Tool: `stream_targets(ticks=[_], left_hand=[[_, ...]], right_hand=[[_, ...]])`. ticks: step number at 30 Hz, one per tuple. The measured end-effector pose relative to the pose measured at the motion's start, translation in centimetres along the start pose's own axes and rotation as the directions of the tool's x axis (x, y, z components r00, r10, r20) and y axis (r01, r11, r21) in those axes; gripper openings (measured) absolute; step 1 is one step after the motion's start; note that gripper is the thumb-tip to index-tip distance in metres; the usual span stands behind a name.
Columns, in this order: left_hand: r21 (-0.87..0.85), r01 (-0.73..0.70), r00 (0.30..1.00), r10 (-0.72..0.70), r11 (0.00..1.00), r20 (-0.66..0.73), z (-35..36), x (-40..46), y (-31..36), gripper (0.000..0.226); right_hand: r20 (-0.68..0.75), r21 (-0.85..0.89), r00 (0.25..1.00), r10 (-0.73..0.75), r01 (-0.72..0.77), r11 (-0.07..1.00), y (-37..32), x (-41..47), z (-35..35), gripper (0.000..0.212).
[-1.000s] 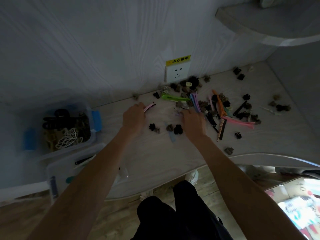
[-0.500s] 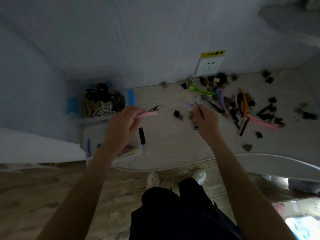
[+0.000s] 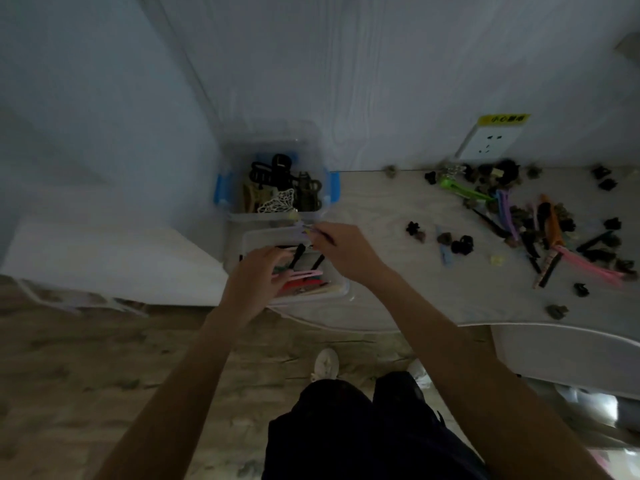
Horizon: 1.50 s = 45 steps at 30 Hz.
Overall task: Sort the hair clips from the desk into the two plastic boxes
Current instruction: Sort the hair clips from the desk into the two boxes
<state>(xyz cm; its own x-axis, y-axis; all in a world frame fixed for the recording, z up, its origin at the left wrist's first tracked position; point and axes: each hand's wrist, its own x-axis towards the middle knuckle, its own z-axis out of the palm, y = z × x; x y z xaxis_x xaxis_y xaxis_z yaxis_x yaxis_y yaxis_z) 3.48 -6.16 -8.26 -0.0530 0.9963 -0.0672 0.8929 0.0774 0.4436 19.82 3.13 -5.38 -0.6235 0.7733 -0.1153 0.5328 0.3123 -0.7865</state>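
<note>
Two clear plastic boxes stand at the desk's left end. The far box point(image 3: 322, 157) has blue latches and holds claw clips. The near box point(image 3: 249, 237) holds long flat clips. My left hand point(image 3: 258, 275) is over the near box and holds a pink long clip point(image 3: 304, 273) by its end. My right hand point(image 3: 346, 249) hovers at the near box's far rim and pinches a few thin clips point(image 3: 306, 229), purple among them. A pile of loose hair clips point(image 3: 540, 220) lies on the desk to the right.
A wall socket point(image 3: 488, 143) with a yellow label sits above the pile. Small dark claw clips point(image 3: 460, 244) lie mid-desk. The desk's curved front edge point(image 3: 381, 327) runs below the boxes. My legs and a white shoe point(image 3: 325, 363) are over the wooden floor.
Both hands left the pile and travelled left to the near box, the left with the pink clip, the right with thin clips picked from the desk. The view swung left.
</note>
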Motion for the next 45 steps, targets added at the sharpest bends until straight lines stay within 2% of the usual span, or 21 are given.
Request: stream_targets(ticks=[4, 7, 9, 14, 17, 20, 22, 25, 28, 31, 35, 39, 43, 45], left_hand=[[0.068, 0.049, 0.992, -0.041, 0.996, -0.117, -0.4, -1.5, -1.0, 0.018], [0.062, 0.048, 0.986, -0.037, 0.997, -0.162, -0.7, -1.9, -1.0, 0.015], [0.037, 0.048, 0.981, -0.04, 0.998, -0.188, -1.0, -1.7, -0.6, 0.014], [-0.04, -0.056, 0.97, 0.045, 0.998, -0.238, -1.0, 0.3, 1.5, 0.017], [-0.137, -0.128, 0.966, 0.092, 0.982, -0.243, 0.0, 2.8, 4.5, 0.025], [-0.215, -0.224, 0.965, 0.185, 0.951, -0.187, 1.8, 6.1, 8.4, 0.022], [-0.233, -0.291, 0.955, 0.268, 0.928, -0.125, 3.5, 8.6, 11.4, 0.023], [-0.185, -0.31, 0.946, 0.323, 0.932, 0.039, 6.4, 11.9, 15.5, 0.029], [-0.063, -0.316, 0.919, 0.322, 0.947, 0.229, 9.3, 14.3, 18.3, 0.041], [0.06, -0.358, 0.88, 0.316, 0.932, 0.355, 11.6, 15.6, 19.8, 0.051], [0.202, -0.4, 0.867, 0.297, 0.894, 0.4, 13.7, 16.3, 20.3, 0.052], [0.197, -0.381, 0.891, 0.301, 0.903, 0.34, 14.4, 16.7, 20.1, 0.04], [0.209, -0.324, 0.912, 0.246, 0.922, 0.327, 14.0, 17.4, 19.9, 0.04], [0.2, -0.273, 0.922, 0.196, 0.941, 0.334, 13.9, 17.5, 20.0, 0.041]], right_hand=[[0.156, -0.305, 0.988, -0.002, 0.05, 0.951, -0.1, 1.9, 3.0, 0.025], [0.207, -0.339, 0.978, -0.035, 0.105, 0.935, -0.2, 1.9, 3.3, 0.034], [0.145, -0.31, 0.985, -0.091, 0.132, 0.942, 0.1, 1.1, 2.4, 0.038], [-0.206, -0.287, 0.971, -0.12, 0.058, 0.956, 2.9, -3.6, -2.8, 0.027], [-0.333, -0.242, 0.943, 0.009, -0.095, 0.965, 6.0, -7.1, -6.3, 0.022], [-0.37, -0.194, 0.914, 0.166, -0.251, 0.948, 9.8, -9.8, -8.8, 0.02], [-0.427, -0.164, 0.867, 0.256, -0.353, 0.921, 12.6, -11.2, -10.1, 0.02], [-0.447, -0.149, 0.802, 0.396, -0.503, 0.851, 16.4, -12.2, -11.5, 0.025], [-0.408, -0.158, 0.797, 0.446, -0.543, 0.825, 18.8, -12.2, -12.2, 0.034], [-0.388, -0.215, 0.822, 0.416, -0.52, 0.827, 20.3, -12.0, -12.9, 0.039], [-0.368, -0.285, 0.853, 0.37, -0.482, 0.828, 21.4, -11.0, -14.3, 0.039], [-0.357, -0.359, 0.886, 0.295, -0.422, 0.833, 22.3, -8.8, -15.6, 0.038], [-0.314, -0.474, 0.859, 0.404, -0.511, 0.717, 22.8, -7.1, -16.5, 0.04], [-0.31, -0.475, 0.853, 0.42, -0.522, 0.708, 22.9, -6.5, -16.7, 0.04]])
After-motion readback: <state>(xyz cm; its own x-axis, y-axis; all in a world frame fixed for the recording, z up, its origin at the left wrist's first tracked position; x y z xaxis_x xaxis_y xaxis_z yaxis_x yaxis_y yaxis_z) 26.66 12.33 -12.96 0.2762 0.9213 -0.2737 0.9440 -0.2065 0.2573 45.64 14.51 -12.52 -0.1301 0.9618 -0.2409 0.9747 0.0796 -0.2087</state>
